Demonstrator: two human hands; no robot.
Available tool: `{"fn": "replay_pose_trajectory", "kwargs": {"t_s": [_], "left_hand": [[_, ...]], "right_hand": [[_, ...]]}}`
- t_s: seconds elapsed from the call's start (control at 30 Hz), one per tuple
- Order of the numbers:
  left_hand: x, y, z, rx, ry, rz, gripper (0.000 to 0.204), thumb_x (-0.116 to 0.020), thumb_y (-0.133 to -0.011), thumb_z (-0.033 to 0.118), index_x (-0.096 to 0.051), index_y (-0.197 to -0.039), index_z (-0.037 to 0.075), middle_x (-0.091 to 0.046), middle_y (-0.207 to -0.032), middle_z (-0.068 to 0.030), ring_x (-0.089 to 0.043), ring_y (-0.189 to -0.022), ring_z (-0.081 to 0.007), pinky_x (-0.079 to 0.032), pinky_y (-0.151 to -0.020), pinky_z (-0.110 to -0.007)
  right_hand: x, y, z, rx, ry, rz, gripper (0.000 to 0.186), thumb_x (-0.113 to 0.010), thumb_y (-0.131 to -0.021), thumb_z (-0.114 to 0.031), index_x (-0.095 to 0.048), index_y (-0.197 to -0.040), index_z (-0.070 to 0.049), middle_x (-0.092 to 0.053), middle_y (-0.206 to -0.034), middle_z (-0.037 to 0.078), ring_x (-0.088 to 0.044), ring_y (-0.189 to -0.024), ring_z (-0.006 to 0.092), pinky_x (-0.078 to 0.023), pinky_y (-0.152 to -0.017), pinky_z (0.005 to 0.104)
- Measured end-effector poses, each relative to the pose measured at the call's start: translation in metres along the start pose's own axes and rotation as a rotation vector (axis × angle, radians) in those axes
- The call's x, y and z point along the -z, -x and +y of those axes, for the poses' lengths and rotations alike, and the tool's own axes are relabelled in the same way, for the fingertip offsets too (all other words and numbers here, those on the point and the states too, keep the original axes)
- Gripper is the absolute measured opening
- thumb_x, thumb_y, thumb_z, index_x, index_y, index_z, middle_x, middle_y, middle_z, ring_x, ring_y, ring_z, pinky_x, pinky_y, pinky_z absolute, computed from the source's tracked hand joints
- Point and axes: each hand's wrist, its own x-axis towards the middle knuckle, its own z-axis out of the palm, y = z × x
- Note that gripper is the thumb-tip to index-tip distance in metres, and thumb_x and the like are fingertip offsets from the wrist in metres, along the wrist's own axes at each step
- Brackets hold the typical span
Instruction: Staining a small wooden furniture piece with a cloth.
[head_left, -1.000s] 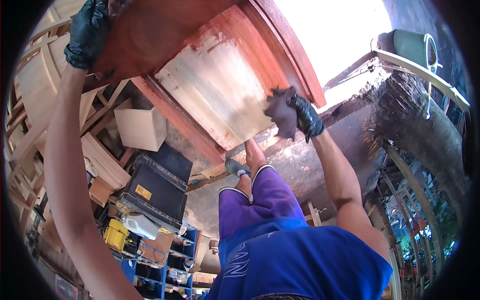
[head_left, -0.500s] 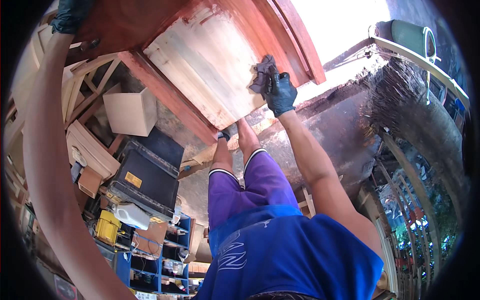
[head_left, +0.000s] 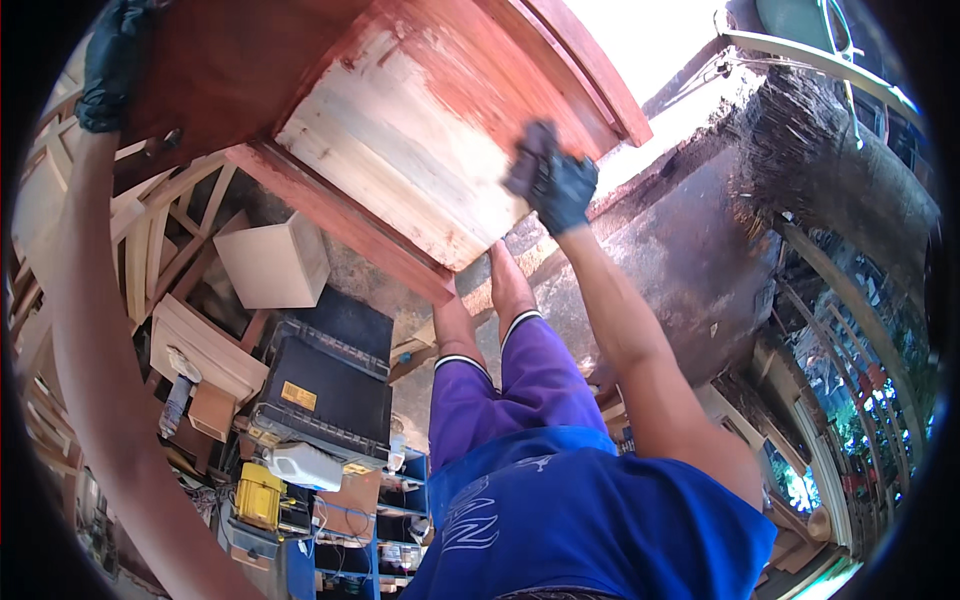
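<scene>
My right hand (head_left: 562,192), in a black glove, is closed round a dark, crumpled rag (head_left: 531,158), blurred by motion. It presses the rag near the lower right of a pale wooden panel (head_left: 390,140) partly covered in reddish stain. A red-stained wooden frame (head_left: 340,222) borders this panel. At the upper left, my left hand (head_left: 108,70), also gloved in black, grips the outer edge of a dark red wooden board (head_left: 230,70) joined to the same piece. Its fingertips are partly lost in shadow.
Below left are a pale wooden box (head_left: 275,262), a black tool case (head_left: 325,400), a white jug (head_left: 303,466), a yellow container (head_left: 258,497) and blue shelving (head_left: 375,540). Pale timber frames (head_left: 150,240) stand far left. A thick trunk-like post (head_left: 840,160) rises at the right.
The view has shifted slightly. My right hand and the rag have moved along the panel's right side, and the reddish stain appears to spread further over the pale wood. My left hand keeps its place.
</scene>
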Motion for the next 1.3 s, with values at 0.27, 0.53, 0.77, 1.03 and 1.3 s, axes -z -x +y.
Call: {"fn": "replay_pose_trajectory", "kwargs": {"t_s": [0.27, 0.53, 0.77, 1.03, 1.3], "left_hand": [[0.035, -0.031, -0.098, 0.032, 0.525, -0.103, 0.041, -0.043, -0.108, 0.029, -0.058, -0.137, 0.004, -0.067, -0.103, -0.0032, -0.054, -0.082, -0.0042, -0.046, -0.074, -0.017], [-0.008, -0.023, -0.035, -0.142, -0.062, -0.062, 0.045, -0.039, -0.108, 0.029, -0.059, -0.135, -0.001, -0.066, -0.130, -0.0159, -0.061, -0.118, -0.0248, -0.044, -0.102, -0.035], [-0.034, -0.024, -0.017, -0.058, 0.239, -0.041, 0.043, -0.045, -0.108, 0.031, -0.061, -0.130, -0.002, -0.070, -0.121, -0.0117, -0.063, -0.106, -0.0183, -0.047, -0.095, -0.031], [0.016, -0.008, -0.010, -0.279, -0.067, 0.015, 0.047, -0.043, -0.108, 0.033, -0.060, -0.131, -0.004, -0.068, -0.126, -0.0138, -0.063, -0.112, -0.0224, -0.044, -0.100, -0.032], [-0.029, -0.030, -0.011, -0.209, -0.033, -0.089, 0.053, -0.036, -0.108, 0.037, -0.057, -0.134, -0.003, -0.066, -0.129, -0.0179, -0.062, -0.118, -0.0264, -0.043, -0.104, -0.036]], "right_hand": [[-0.164, -0.103, 0.039, 0.341, 0.812, -0.169, 0.039, -0.042, -0.105, -0.035, -0.072, -0.106, -0.009, -0.072, -0.085, 0.009, -0.066, -0.064, 0.0210, -0.054, -0.062, 0.0433], [-0.126, -0.119, 0.049, 1.017, 1.289, 0.076, 0.023, -0.062, -0.086, -0.015, -0.064, -0.108, -0.010, -0.067, -0.073, 0.014, -0.063, -0.061, 0.0309, -0.048, -0.059, 0.0469], [0.033, 0.002, 0.035, 0.260, 0.086, 0.183, 0.036, -0.047, -0.100, -0.020, -0.055, -0.134, -0.013, -0.067, -0.107, 0.005, -0.065, -0.086, 0.0182, -0.054, -0.072, 0.0367], [-0.186, -0.122, 0.038, 0.629, 0.915, 0.089, 0.049, -0.042, -0.107, -0.041, -0.070, -0.085, -0.008, -0.067, -0.063, 0.007, -0.065, -0.052, 0.0185, -0.053, -0.052, 0.0351], [-0.135, -0.171, 0.018, 0.887, 1.147, 0.124, 0.016, -0.053, -0.088, -0.020, -0.064, -0.095, -0.011, -0.068, -0.074, 0.010, -0.067, -0.066, 0.0281, -0.050, -0.060, 0.0452]]}}
